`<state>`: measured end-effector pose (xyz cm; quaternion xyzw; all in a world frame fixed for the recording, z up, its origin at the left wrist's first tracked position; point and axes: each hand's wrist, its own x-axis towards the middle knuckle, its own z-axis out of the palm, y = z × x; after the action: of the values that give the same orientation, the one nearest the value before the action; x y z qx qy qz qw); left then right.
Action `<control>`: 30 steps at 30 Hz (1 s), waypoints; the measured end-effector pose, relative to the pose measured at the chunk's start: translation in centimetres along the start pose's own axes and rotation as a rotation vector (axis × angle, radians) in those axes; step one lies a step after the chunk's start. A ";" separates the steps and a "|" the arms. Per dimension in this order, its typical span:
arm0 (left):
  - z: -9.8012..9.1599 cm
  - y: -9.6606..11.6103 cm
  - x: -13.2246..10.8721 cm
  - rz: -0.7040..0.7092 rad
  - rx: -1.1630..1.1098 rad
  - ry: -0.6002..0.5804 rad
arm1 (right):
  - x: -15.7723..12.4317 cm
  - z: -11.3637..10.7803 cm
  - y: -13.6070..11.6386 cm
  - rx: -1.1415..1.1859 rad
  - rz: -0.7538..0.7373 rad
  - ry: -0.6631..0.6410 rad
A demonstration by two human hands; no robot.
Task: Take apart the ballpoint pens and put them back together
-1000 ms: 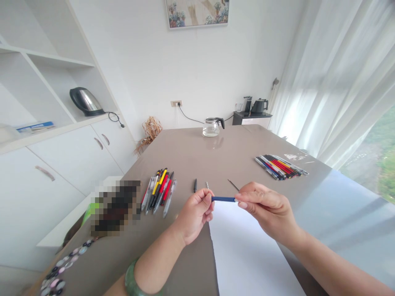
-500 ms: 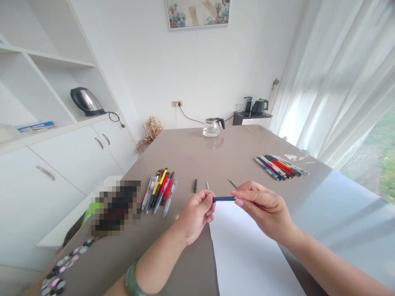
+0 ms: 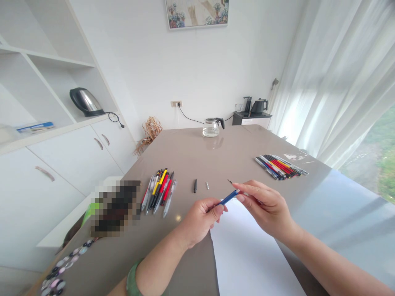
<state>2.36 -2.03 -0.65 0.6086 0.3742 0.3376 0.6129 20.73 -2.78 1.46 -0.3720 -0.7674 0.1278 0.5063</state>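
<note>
My left hand [image 3: 205, 218] is closed around the lower end of a blue pen barrel [image 3: 229, 197], which slants up to the right. At its upper end, my right hand [image 3: 262, 205] has thumb and fingers closed in a pinch. A thin dark-tipped rod [image 3: 230, 181] shows just behind my right fingertips, the rest of it hidden by them. On the table beyond my left hand lie a black pen tip piece [image 3: 195, 186] and a small silvery spring [image 3: 207, 186]. A white sheet of paper [image 3: 247, 250] lies beneath my hands.
Several pens [image 3: 159, 191] lie in a bunch on the left of the table, and another row of pens [image 3: 279, 167] at the right. A glass pot [image 3: 211, 128] stands at the far end. Beaded strands [image 3: 66, 263] lie along the left edge beside a blurred dark object [image 3: 115, 207].
The blue barrel has tipped from level to slanting, its right end raised. My left hand has moved slightly right and down, uncovering the whole spring.
</note>
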 end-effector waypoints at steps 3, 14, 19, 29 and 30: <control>-0.1 -0.2 0.1 0.003 0.023 0.008 | 0.1 0.0 0.1 -0.058 -0.036 0.030; 0.1 0.5 -0.3 0.111 0.225 -0.031 | 0.2 -0.1 -0.4 0.204 0.174 -0.028; 0.4 1.3 -0.7 0.126 0.146 -0.161 | 0.3 0.3 -1.1 0.342 0.312 -0.247; 0.2 0.5 -0.1 -0.003 -0.385 -0.024 | 0.3 0.7 0.0 0.624 0.610 0.148; -0.1 0.5 0.0 0.000 -0.479 0.027 | 0.3 0.7 0.2 0.642 0.644 0.164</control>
<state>2.31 -2.00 -0.10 0.4414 0.2916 0.4248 0.7347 20.15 -2.33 1.26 -0.4247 -0.4920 0.4798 0.5893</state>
